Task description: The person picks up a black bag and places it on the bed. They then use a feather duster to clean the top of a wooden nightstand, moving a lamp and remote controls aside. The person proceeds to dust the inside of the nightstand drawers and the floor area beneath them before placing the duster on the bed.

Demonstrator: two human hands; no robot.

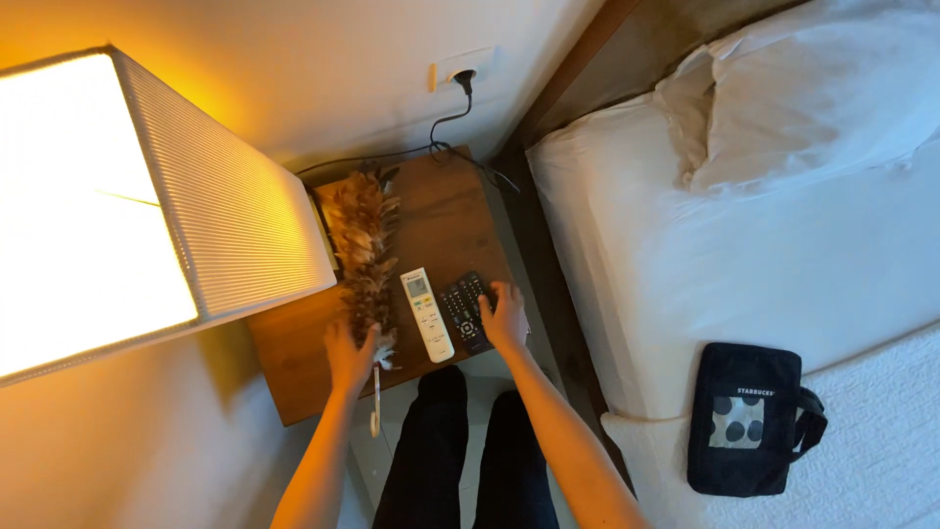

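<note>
Nearest the camera, the person's two dark trouser legs (460,451) stand on a pale floor just in front of a small wooden bedside table (294,362). Both bare forearms reach away from the body to that table.

The left hand (350,355) is curled around the handle end of a feather duster (362,245), grasping it at the near part of the table; a thin cord or loop hangs from the handle over the near edge. The brown feather head lies along the tabletop, running from the hand toward the far side, close beside the lamp.

The right hand (506,315) rests palm down on the right end of a black remote control (464,310), fingers bent over its keys; whether it grips the remote or only presses on it cannot be told. Just left of the black remote, and between the two hands, lies a white remote control (427,313) with a small screen at its far end, lengthwise near to far.

On the left, a large lit lampshade (147,206) glows yellow and covers the left part of the table. Farther off, a black cable (446,127) runs from the table up to a wall socket (460,71).

To the right is a bed with a white sheet (744,255) and a white pillow (813,88) at the far end. A black pouch (746,416) with a dotted patch lies on the near part of the bed.
</note>
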